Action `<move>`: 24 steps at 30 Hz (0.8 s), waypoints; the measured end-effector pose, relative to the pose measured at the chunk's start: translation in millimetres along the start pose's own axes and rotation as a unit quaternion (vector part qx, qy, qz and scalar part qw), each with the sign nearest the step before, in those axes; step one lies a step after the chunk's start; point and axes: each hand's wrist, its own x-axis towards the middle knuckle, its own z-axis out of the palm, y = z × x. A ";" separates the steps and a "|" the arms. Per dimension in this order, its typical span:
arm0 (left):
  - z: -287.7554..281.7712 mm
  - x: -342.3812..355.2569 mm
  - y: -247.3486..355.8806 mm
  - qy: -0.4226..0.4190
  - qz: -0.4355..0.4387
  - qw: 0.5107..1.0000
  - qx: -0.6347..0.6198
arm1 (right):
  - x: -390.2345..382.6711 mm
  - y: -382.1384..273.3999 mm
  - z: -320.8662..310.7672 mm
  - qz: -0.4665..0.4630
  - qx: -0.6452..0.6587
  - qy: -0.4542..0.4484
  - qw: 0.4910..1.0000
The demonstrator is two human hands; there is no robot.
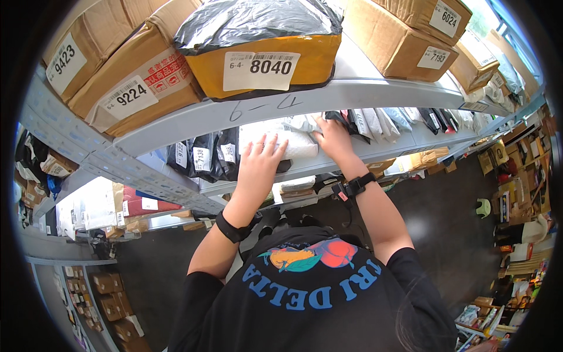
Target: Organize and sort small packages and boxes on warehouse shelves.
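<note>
A white soft parcel (293, 141) lies on the grey metal shelf (375, 151) among a row of upright bagged parcels. My left hand (258, 167) rests flat on its left end, fingers spread. My right hand (333, 139) presses on its right end, next to several black and white bags (375, 120) standing to the right. Both wrists wear black bands. Whether either hand grips the parcel cannot be seen.
Black bagged parcels (202, 155) with white labels stand to the left. Above, the top shelf carries a yellow box (264, 64) under a black bag and several brown cartons (135, 82). Lower shelves (105, 205) hold more packages. Dark floor lies at right, with stacked goods (516, 193) beyond.
</note>
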 end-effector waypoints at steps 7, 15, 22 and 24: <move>3.0 5.3 -16.7 -0.017 -0.004 0.999 -0.037 | 0.8 18.8 6.1 -0.006 0.228 0.180 0.957; 7.9 5.7 -10.4 -0.017 -0.022 0.999 -0.034 | -46.0 -19.9 -5.1 -0.189 -0.045 0.145 0.970; 2.5 4.2 -7.9 0.003 -0.033 0.999 -0.033 | -49.9 -12.8 -28.5 -0.201 0.053 0.156 0.966; -4.2 2.9 -8.0 0.007 -0.035 0.998 -0.047 | -47.1 -8.9 -35.6 -0.168 0.116 0.300 0.932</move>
